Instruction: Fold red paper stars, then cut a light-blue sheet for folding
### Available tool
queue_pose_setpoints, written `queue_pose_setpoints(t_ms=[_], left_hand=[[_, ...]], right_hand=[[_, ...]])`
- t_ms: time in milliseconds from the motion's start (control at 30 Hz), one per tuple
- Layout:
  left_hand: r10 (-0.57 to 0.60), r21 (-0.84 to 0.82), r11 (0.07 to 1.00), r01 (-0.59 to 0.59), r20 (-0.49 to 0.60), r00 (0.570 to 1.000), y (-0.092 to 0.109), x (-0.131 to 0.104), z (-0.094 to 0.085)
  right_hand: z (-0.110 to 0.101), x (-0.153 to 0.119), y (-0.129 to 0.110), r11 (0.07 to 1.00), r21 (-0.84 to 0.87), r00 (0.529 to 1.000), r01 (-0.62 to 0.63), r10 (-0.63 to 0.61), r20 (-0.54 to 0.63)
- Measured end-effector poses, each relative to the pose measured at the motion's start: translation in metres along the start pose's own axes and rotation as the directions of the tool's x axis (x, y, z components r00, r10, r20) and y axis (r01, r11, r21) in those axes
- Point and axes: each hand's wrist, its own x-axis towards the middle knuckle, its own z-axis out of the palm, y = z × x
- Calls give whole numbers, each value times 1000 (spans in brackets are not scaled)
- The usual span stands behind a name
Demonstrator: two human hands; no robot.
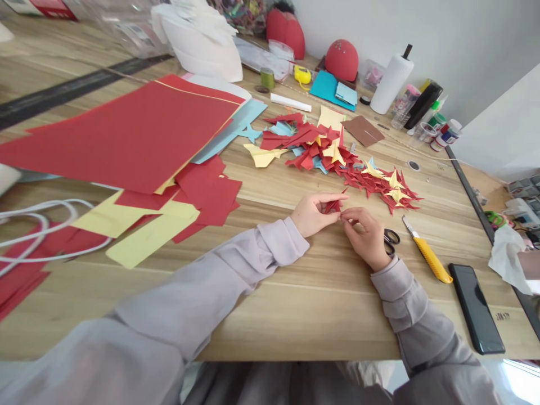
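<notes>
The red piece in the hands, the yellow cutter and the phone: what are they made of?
Red piece: probably matte paper; it looks thin and folded, without shine. Cutter handle: likely plastic, bright yellow and ridged; its thin grey blade suggests metal. Phone: smooth, dark, reflective front, maybe glass.

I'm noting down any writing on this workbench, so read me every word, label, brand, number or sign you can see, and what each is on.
Possibly "208", then unclear characters: handwriting on the tabletop beside the phone.
Bottle labels: too small to read.
Label on the clear plastic packaging: blurred, unreadable.
Other faint tabletop marks: unreadable.
No brand is legible.
</notes>
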Motion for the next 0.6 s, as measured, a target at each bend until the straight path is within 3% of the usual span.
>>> queue_pose_setpoints(t_ms=[600], left_hand=[[-94, -90, 992, 89, -48, 994, -1, 1, 0]], right_hand=[[2, 0, 2, 999, -35, 999, 36, -35, 14]])
